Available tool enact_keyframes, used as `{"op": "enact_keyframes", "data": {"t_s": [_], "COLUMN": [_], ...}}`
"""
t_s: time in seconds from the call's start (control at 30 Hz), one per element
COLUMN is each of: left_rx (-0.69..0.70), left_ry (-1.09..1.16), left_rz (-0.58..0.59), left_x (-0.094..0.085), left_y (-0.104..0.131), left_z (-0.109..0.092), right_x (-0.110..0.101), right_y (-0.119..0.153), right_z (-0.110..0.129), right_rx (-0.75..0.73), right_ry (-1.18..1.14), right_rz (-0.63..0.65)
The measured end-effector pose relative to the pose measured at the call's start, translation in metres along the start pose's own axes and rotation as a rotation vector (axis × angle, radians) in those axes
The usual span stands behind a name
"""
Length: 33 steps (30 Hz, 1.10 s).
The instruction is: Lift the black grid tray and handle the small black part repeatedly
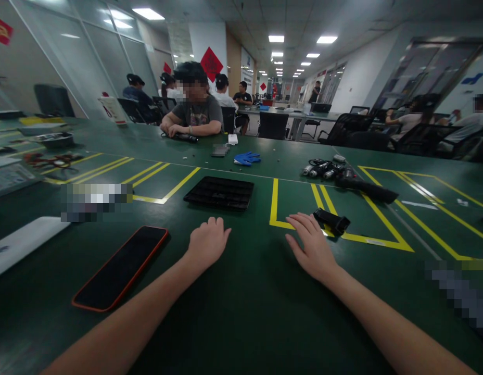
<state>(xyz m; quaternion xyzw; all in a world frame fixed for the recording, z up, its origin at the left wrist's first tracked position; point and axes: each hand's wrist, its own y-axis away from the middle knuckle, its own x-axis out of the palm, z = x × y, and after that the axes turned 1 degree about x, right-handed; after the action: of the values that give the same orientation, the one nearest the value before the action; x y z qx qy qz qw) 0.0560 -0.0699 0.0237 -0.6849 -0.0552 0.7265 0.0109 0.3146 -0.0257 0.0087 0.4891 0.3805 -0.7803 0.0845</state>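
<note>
My left hand (208,242) rests on the green table (241,317), fingers curled in and thumb pointing right; whether anything is under them is hidden. Just beyond it lies a flat black tray (220,192). My right hand (309,245) is spread low over the table with nothing in it. Beside its fingertips sits a small black object with a strap-like body (332,221), across yellow tape. To the left of my left forearm lies a phone with an orange edge (121,268), its screen dark.
A blue glove (247,158) lies past the tray. Black cabled devices (323,169) and a dark elongated item (368,188) are at the right. A white object (25,242) lies at the left. Across the table sits a person (194,107) with both hands near a black item.
</note>
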Motion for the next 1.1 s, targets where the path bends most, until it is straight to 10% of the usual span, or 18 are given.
{"op": "enact_keyframes", "data": {"t_s": [0.37,0.63,0.87,1.1], "left_rx": [0.070,-0.544,-0.327,-0.294], "left_ry": [0.377,1.658,0.536,0.051], "left_rz": [-0.094,0.149,-0.064,0.239], "left_x": [0.009,-0.008,-0.029,-0.024], "left_y": [-0.001,-0.012,-0.073,-0.135], "left_z": [0.013,0.017,0.040,0.034], "right_x": [-0.026,-0.017,-0.014,-0.002], "right_y": [0.002,0.000,-0.005,-0.001], "right_z": [-0.090,-0.100,-0.109,-0.115], "right_rx": [0.325,0.437,0.532,0.489], "right_ry": [0.302,0.322,0.305,0.229], "right_rz": [-0.134,0.126,0.188,0.155]}}
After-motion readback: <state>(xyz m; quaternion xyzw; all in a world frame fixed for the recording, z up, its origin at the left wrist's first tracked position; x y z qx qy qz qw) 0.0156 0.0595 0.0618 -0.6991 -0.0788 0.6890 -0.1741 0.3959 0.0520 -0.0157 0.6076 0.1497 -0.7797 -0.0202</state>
